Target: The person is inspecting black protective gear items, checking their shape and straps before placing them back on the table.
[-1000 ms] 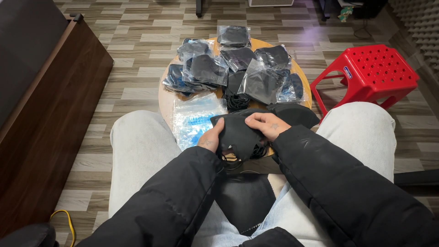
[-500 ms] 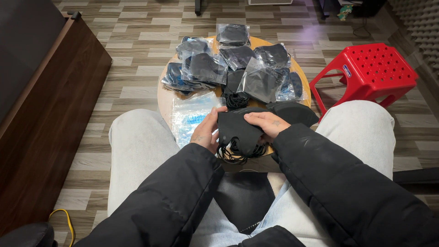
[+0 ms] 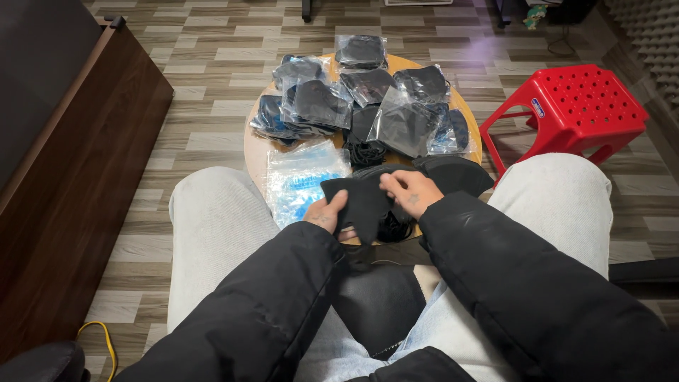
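Note:
I sit with my knees against a small round wooden table (image 3: 252, 152). Both hands hold one black fabric mask (image 3: 362, 201) over the table's near edge. My left hand (image 3: 324, 213) grips its left side, and my right hand (image 3: 411, 191) pinches its right side from above. Its black ear loops (image 3: 396, 228) hang below. Beside my left hand lies a stack of clear empty plastic bags (image 3: 300, 178). Several bagged black masks (image 3: 322, 102) cover the far part of the table. A pile of loose black masks (image 3: 456, 173) lies just right of my right hand.
A red plastic stool (image 3: 573, 110) stands to the right of the table. A dark wooden cabinet (image 3: 71, 170) runs along the left. A yellow cable (image 3: 99, 336) lies on the wood-pattern floor at lower left. A black cushion (image 3: 375, 304) sits between my legs.
The mask was bunched between my hands; now it is spread wider and flatter. My left hand has dropped lower on its left side, and my right hand has shifted slightly right.

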